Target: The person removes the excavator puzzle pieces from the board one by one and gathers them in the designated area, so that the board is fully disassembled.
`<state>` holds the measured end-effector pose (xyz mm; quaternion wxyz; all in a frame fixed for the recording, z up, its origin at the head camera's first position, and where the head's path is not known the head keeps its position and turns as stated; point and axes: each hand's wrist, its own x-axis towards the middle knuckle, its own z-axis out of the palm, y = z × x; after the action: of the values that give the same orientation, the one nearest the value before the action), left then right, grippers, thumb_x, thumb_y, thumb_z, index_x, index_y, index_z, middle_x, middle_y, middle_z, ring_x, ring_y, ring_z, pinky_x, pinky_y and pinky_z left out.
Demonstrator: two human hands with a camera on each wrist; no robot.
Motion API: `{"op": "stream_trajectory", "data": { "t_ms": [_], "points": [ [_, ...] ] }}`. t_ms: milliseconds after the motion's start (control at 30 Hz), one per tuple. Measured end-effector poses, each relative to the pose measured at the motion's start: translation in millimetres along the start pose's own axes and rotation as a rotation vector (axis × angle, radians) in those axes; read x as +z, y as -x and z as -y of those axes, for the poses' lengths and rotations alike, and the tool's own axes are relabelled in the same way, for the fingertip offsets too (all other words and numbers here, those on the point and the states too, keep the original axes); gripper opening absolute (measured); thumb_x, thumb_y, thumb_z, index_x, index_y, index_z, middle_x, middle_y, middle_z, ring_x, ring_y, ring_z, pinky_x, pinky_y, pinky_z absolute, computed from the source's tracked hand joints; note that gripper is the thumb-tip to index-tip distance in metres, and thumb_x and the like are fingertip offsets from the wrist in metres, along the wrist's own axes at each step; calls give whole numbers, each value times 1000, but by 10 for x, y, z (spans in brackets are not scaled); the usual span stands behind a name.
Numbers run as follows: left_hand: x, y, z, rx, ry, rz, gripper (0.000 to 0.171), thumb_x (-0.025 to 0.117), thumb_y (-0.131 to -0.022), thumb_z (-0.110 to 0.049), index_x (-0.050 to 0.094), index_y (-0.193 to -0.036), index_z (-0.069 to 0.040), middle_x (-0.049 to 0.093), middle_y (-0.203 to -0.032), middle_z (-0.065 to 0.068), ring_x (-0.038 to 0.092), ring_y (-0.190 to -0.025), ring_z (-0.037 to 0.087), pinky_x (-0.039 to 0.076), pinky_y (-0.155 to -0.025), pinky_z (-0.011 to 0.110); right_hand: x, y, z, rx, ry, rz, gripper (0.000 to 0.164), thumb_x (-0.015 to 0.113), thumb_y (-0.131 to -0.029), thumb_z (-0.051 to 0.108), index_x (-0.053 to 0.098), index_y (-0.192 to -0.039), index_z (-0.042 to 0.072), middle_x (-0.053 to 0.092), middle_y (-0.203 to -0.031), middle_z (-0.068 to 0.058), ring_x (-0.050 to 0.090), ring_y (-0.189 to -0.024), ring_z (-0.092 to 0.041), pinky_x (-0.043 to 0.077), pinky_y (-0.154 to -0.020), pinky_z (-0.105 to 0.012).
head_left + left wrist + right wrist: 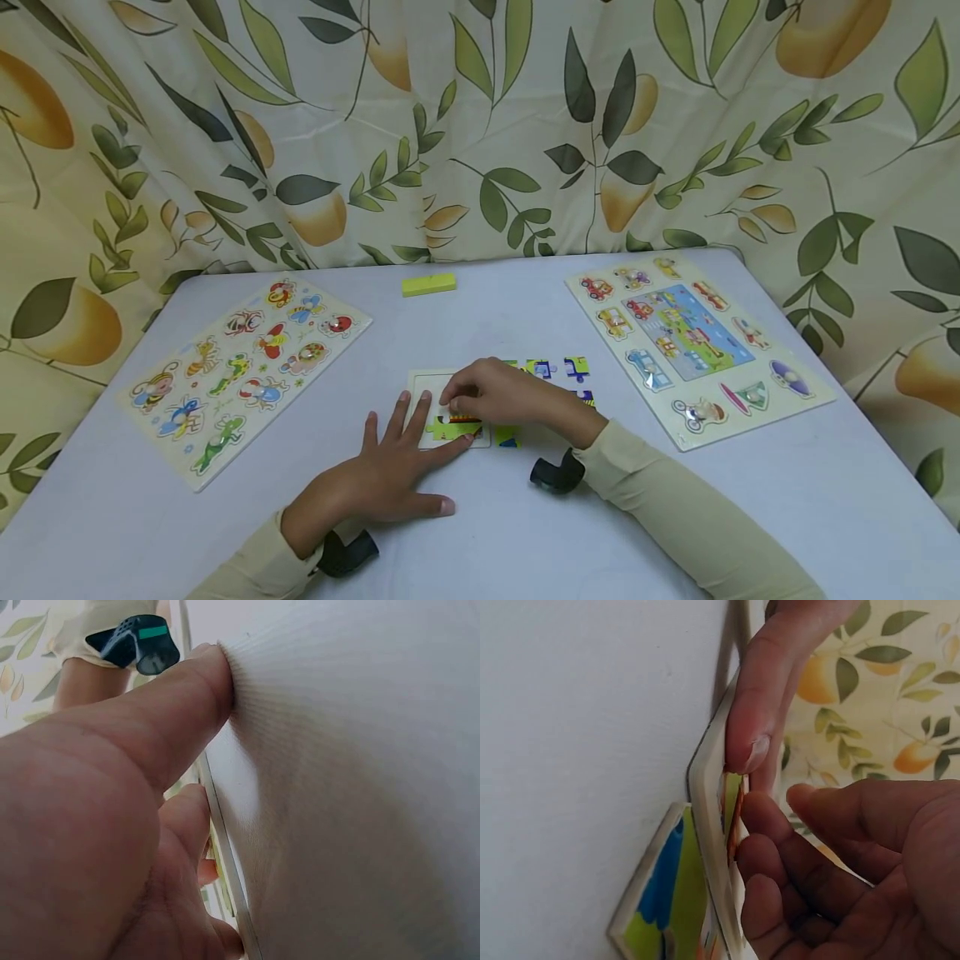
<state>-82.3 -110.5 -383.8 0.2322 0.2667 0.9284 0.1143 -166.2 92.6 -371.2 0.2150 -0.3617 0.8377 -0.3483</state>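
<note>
A small square puzzle board [421, 380] with a pale rim lies in front of me, with yellow-green pieces [444, 431] in its lower part. My left hand [390, 479] spreads its fingers, several fingertips resting on the board. Its thumb [202, 686] presses the tablecloth in the left wrist view. Over the board, my right hand [498, 393] has curled fingers, their tips at the edge of a reddish-brown puzzle piece [736, 825] in the right wrist view. The thumb sits a little apart from that edge. The curled hand hides part of the board.
Loose puzzle pieces [539, 368] lie right of the board, one yellow-green and blue piece [656, 900] close against its edge. An insect picture board [247, 362] is at left, a vehicle board [678, 333] at right. Behind stands a yellow block [429, 285] before a leafy curtain [510, 167].
</note>
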Motion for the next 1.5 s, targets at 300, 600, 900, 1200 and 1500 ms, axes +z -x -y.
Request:
{"op": "stream_trajectory", "data": {
  "t_ms": [300, 600, 900, 1200, 1500],
  "points": [
    [14, -20, 4, -15, -24, -5, 75, 61, -85, -64, 32, -150, -44, -8, -161, 16, -18, -142, 43, -2, -101, 75, 20, -43, 48, 35, 20, 31, 18, 56, -98, 5, 72, -107, 7, 69, -93, 6, 58, -83, -9, 47, -79, -27],
    [14, -20, -8, -14, -35, -17, 75, 62, -84, -64, 34, -150, -42, -6, -161, 17, -16, -142, 44, 0, -101, 75, -10, -8, 75, 14, 18, 44, 20, 56, -98, 1, 73, -108, 5, 70, -96, 4, 58, -84, -9, 48, -80, -26],
    [-10, -2, -28, -17, -28, -13, 75, 62, -85, -63, 34, -150, -41, -7, -161, 16, -15, -143, 44, 0, -101, 75, -2, -24, 74, -11, -21, 43, 22, 57, -97, 2, 71, -114, 3, 70, -105, 0, 59, -87, -9, 49, -83, -25],
    [-1, -4, -15, -12, -21, -13, 75, 62, -84, -64, 33, -150, -43, -11, -161, 13, -15, -142, 44, -1, -100, 75, 50, -57, 55, -57, -76, 32, 24, 61, -93, -2, 69, -115, 3, 65, -88, 1, 57, -78, -11, 48, -74, -24],
    [-6, 7, -20, 1, -19, -27, 74, 63, -84, -63, 34, -150, -42, -9, -162, 12, -15, -143, 44, 0, -100, 75, 60, -93, 71, -61, -55, 34, 15, 63, -92, -1, 72, -104, 2, 67, -85, 5, 58, -76, -9, 50, -74, -23]
  ]
}}
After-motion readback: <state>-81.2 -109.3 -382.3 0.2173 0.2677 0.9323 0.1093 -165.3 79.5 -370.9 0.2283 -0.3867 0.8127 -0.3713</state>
